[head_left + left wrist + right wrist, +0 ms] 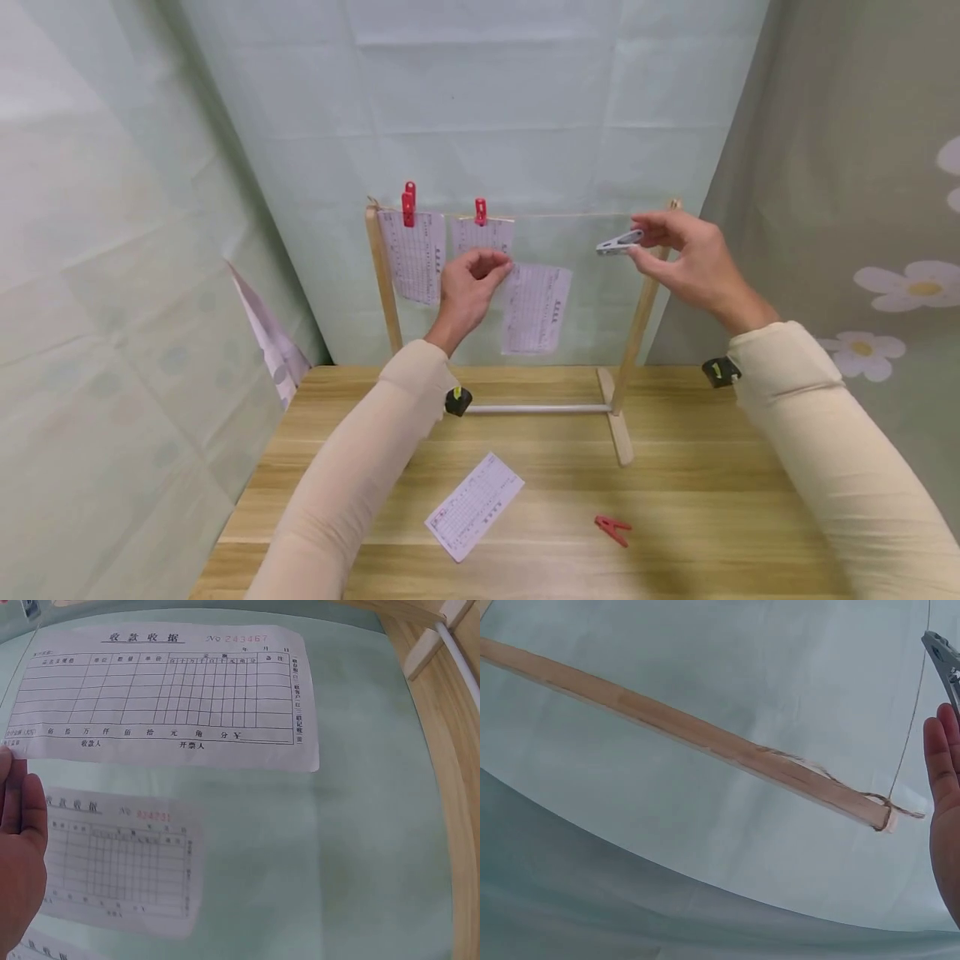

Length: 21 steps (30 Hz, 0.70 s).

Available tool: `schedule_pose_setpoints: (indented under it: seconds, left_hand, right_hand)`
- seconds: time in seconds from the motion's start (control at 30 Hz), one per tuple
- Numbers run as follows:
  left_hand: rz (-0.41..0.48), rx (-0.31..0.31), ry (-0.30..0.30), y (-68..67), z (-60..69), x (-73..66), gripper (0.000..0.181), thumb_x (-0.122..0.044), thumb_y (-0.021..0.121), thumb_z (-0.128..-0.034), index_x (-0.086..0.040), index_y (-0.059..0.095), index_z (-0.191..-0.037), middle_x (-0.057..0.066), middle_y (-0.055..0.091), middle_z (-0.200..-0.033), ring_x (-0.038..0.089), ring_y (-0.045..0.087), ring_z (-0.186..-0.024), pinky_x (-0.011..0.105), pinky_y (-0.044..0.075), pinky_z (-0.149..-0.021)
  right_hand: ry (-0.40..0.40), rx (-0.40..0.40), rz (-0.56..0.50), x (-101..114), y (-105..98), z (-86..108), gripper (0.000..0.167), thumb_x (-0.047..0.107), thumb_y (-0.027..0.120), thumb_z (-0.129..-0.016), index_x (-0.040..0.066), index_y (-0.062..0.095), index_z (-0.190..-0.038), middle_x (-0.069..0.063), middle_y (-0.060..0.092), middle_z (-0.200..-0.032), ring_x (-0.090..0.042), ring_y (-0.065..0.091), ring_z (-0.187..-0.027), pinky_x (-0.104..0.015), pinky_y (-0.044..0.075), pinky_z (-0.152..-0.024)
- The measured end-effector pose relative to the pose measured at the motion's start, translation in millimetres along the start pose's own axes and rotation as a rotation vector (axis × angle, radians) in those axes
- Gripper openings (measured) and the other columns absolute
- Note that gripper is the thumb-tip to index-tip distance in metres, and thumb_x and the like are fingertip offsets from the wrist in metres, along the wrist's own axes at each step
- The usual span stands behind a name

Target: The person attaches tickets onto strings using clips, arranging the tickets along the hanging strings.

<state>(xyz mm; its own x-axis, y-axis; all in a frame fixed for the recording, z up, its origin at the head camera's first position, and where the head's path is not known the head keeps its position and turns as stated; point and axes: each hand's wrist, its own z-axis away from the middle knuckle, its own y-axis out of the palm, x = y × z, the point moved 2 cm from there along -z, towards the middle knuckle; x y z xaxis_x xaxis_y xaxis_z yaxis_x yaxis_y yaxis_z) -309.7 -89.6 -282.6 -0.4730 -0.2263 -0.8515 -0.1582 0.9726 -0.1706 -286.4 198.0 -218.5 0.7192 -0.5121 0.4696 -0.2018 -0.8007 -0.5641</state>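
Mid-frame, my left hand pinches a paper slip by its upper left corner; it hangs below and right of my fingertips. Right of centre, my right hand pinches a grey clip, its nose pointing left.

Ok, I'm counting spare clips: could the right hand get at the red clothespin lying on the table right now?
Probably not immediately: the right hand is pinching the gray clothespin. Otherwise the way down to the red clothespin looks free, with nothing covering it.
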Motion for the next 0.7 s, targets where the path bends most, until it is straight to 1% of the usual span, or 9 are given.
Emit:
schedule_pose_setpoints:
  seconds: [0.2, 0.33, 0.43, 0.53, 0.6, 0.7]
  left_hand:
    - [0.013, -0.035, 0.009, 5.1, -5.0, -7.5, 0.013, -0.01, 0.075, -0.0911, -0.002, 0.073, -0.101, 0.01, 0.073, -0.097, 0.017, 0.066, -0.087, 0.025, 0.052, -0.075]
    - [0.022, -0.061, -0.003, 9.2, -8.2, -11.8, 0.013, -0.011, 0.075, -0.0909, -0.003, 0.073, -0.101, 0.008, 0.074, -0.097, 0.015, 0.066, -0.086, 0.025, 0.053, -0.075]
    - [0.026, -0.086, 0.011, 12.2, -9.1, -15.8, 0.013, -0.01, 0.075, -0.0908, -0.003, 0.074, -0.101, 0.008, 0.074, -0.096, 0.015, 0.066, -0.084, 0.023, 0.053, -0.074]
    - [0.031, -0.11, 0.048, 14.4, -9.5, -19.9, 0.012, -0.009, 0.074, -0.0911, -0.002, 0.073, -0.101, 0.009, 0.074, -0.096, 0.015, 0.065, -0.083, 0.022, 0.052, -0.073]
    - [0.038, -0.125, 0.061, 15.9, -10.3, -22.7, 0.011, -0.008, 0.074, -0.0912, -0.002, 0.073, -0.101, 0.009, 0.073, -0.096, 0.016, 0.065, -0.082, 0.022, 0.052, -0.072]
    - [0.059, -0.154, 0.068, 19.2, -12.6, -25.8, 0.011, -0.008, 0.075, -0.0904, -0.002, 0.073, -0.1, 0.009, 0.074, -0.095, 0.016, 0.065, -0.082, 0.023, 0.052, -0.073]
  right_hand:
    - [0.041, 0.004, -0.031, 8, 0, -14.7, 0.041, -0.006, 0.073, -0.085, -0.006, 0.063, -0.124, -0.02, 0.067, -0.109, 0.005, 0.061, -0.089, -0.011, 0.049, -0.081]
    - [0.075, 0.003, -0.062, 13, 0, -22.4, 0.044, -0.005, 0.073, -0.086, -0.004, 0.061, -0.128, -0.02, 0.066, -0.11, 0.002, 0.062, -0.09, -0.012, 0.049, -0.083]
    - [0.081, -0.012, -0.078, 14, 1, -26.2, 0.045, -0.004, 0.073, -0.086, -0.003, 0.06, -0.129, -0.02, 0.066, -0.111, 0.0, 0.062, -0.091, -0.013, 0.05, -0.084]
    - [0.071, -0.03, -0.081, 14, 2, -29.1, 0.046, -0.004, 0.073, -0.086, -0.003, 0.06, -0.13, -0.022, 0.067, -0.111, 0.0, 0.063, -0.089, -0.014, 0.05, -0.084]
    - [0.062, -0.042, -0.076, 14, 3, -31.1, 0.045, -0.004, 0.072, -0.086, -0.004, 0.06, -0.13, -0.023, 0.067, -0.111, 0.0, 0.063, -0.088, -0.015, 0.05, -0.083]
    - [0.071, -0.064, -0.069, 14, 4, -33.9, 0.044, -0.001, 0.072, -0.088, -0.002, 0.06, -0.131, -0.021, 0.068, -0.113, -0.001, 0.062, -0.087, -0.017, 0.05, -0.084]
